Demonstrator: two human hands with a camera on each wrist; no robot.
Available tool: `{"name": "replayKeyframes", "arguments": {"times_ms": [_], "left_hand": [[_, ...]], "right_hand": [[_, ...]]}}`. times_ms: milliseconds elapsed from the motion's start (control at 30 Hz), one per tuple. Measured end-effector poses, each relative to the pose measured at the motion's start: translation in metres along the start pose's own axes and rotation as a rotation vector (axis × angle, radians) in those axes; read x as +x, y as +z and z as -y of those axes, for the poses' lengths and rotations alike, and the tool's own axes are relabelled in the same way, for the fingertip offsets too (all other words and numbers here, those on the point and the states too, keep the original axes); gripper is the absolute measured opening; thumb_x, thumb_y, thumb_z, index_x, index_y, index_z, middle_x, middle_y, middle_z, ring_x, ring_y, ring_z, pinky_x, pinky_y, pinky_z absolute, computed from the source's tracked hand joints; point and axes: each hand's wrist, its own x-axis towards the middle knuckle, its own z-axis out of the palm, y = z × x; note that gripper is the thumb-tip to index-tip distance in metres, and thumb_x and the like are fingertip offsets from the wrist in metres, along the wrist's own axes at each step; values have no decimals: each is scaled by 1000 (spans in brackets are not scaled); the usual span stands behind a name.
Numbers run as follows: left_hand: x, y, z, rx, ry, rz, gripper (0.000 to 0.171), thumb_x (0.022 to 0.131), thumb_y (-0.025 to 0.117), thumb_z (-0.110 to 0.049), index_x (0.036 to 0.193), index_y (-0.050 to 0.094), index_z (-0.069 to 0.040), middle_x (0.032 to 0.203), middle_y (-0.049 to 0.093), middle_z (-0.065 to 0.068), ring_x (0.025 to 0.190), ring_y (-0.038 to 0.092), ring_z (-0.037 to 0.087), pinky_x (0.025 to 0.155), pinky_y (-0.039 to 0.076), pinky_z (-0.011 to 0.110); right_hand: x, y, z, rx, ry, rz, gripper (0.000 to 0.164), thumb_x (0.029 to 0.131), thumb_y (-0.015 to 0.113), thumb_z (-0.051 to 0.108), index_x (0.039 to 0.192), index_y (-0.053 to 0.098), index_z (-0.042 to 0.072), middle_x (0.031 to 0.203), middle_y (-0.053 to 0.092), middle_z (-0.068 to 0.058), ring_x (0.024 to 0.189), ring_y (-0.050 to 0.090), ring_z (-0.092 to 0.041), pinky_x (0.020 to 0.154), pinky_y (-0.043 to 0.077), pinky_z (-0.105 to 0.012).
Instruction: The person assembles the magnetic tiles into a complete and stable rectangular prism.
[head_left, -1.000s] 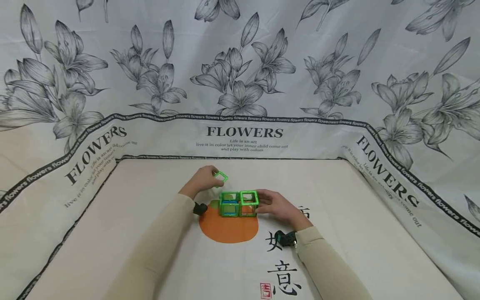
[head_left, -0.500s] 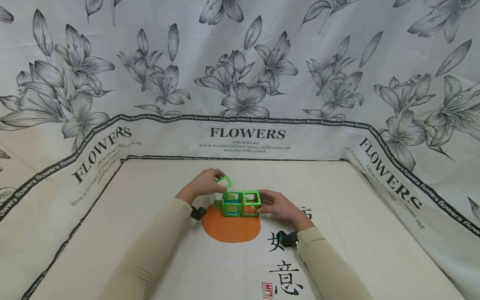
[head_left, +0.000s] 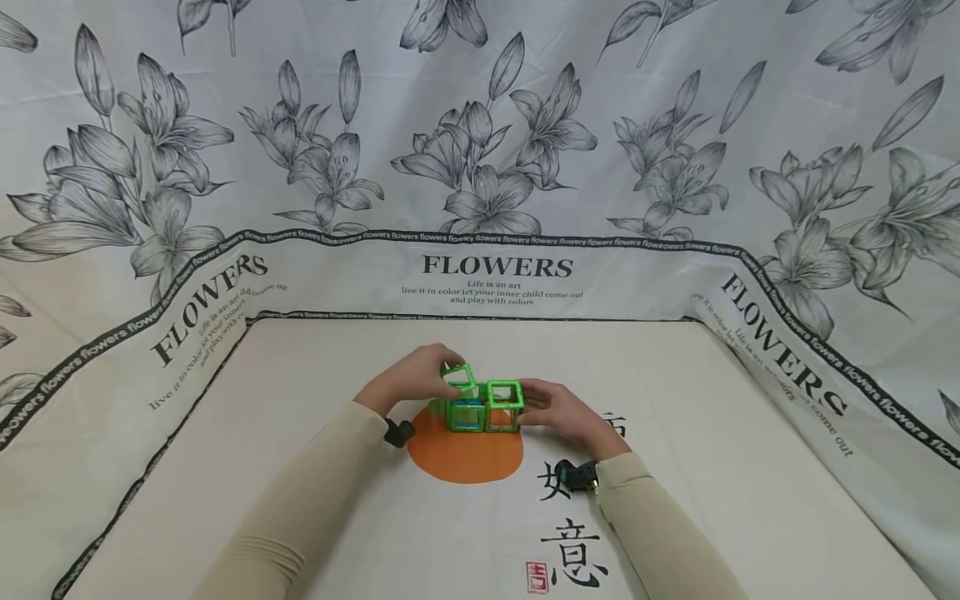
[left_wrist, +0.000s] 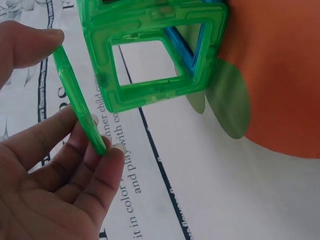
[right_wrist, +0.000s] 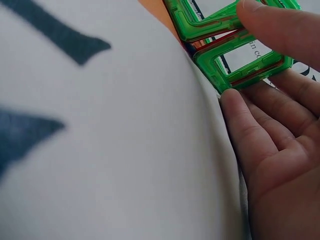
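Observation:
In the head view, a structure of two joined cubes made from green magnetic tiles point(head_left: 504, 407) stands mid-table. Something blue shows inside its left cube, seen as a blue tile edge point(left_wrist: 182, 47) in the left wrist view. My left hand point(head_left: 412, 373) pinches a loose green square magnetic tile point(left_wrist: 77, 102) edge-on between thumb and fingers. That tile is tilted, just above and behind the left cube. At the other end, my right hand point(head_left: 558, 412) holds the right cube, thumb on one green frame point(right_wrist: 215, 27) and fingers along the side.
Under the structure, the white tablecloth point(head_left: 360, 517) carries a printed orange fruit point(head_left: 465, 462) and black characters point(head_left: 572, 554). A floral curtain point(head_left: 495, 150) encloses the back and both sides. Each wrist wears a dark strap-on device point(head_left: 576, 477).
My left hand has brought the green tile rightward and down, from behind the structure to the top of its left cube. The right hand stays at the right cube.

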Motion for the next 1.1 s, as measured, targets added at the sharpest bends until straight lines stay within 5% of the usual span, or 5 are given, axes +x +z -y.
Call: {"name": "replayKeyframes", "arguments": {"times_ms": [367,833,1100], "left_hand": [[3,4,-10,72,40,54,55,76,74,-28,127,63,-10,117,60,3,103,56,17,94,51,35],[6,9,-14,125,19,116,52,75,75,-25,125,64,-12,116,59,2,101,55,16,94,50,33],[6,9,-17,149,62,133,52,76,76,-24,125,64,-10,117,60,3,104,56,17,95,50,34]], "right_hand": [[2,-4,-2,-34,6,18,72,86,73,21,146,39,3,147,47,-16,136,44,-33,112,37,-45],[2,-3,-2,-20,-13,22,69,87,72,17,146,39,2,146,47,-17,136,45,-33,112,37,-46],[2,-2,-2,2,-17,26,68,87,71,13,146,38,1,146,47,-18,136,44,-34,112,36,-48]]}}
